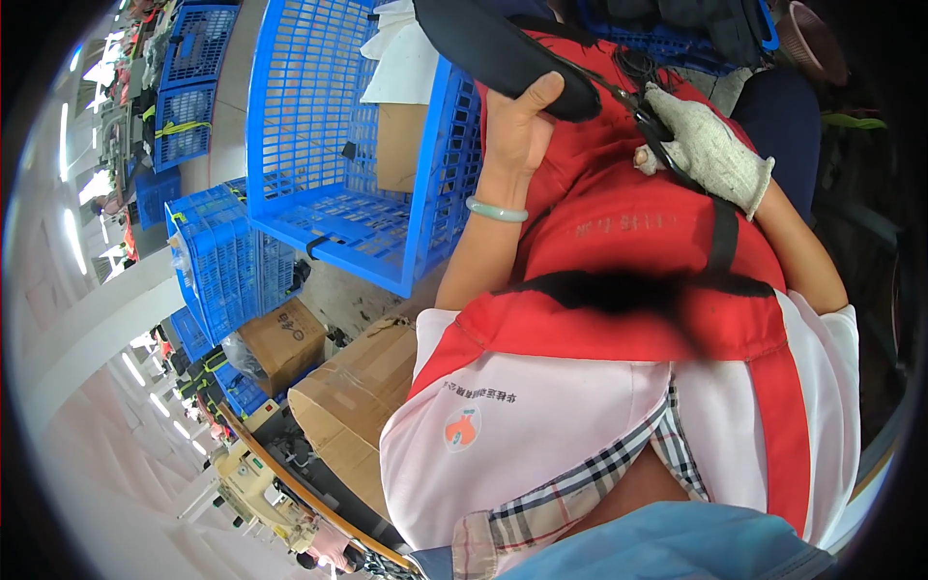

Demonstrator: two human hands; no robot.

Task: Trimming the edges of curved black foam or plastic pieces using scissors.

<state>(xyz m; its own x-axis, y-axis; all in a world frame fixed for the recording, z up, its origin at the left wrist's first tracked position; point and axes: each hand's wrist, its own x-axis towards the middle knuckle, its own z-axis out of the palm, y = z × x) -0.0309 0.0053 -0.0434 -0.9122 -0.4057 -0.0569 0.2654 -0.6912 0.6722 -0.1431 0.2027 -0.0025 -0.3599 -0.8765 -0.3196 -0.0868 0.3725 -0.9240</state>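
My left hand (522, 126), bare with a pale green bangle at the wrist, grips the near end of a long, black, curved piece (512, 58) shaped like a shoe sole. Its thumb lies on top, and the far end runs out past the upper edge of the view. My right hand (710, 150) wears a white knit glove and is closed round dark scissors (652, 135). Their blades point up and left toward the black piece; whether they touch it I cannot tell. Dark thread-like scraps (635, 66) lie on the red apron (628, 232) over my lap.
Left of my lap stands a large blue plastic crate (422, 193) with white sheets (401, 63) and cardboard inside. More blue crates (227, 251) and cardboard boxes (353, 377) stand farther left. Another blue crate with dark pieces (706, 24) and a pinkish basket (815, 43) are beyond my knees.
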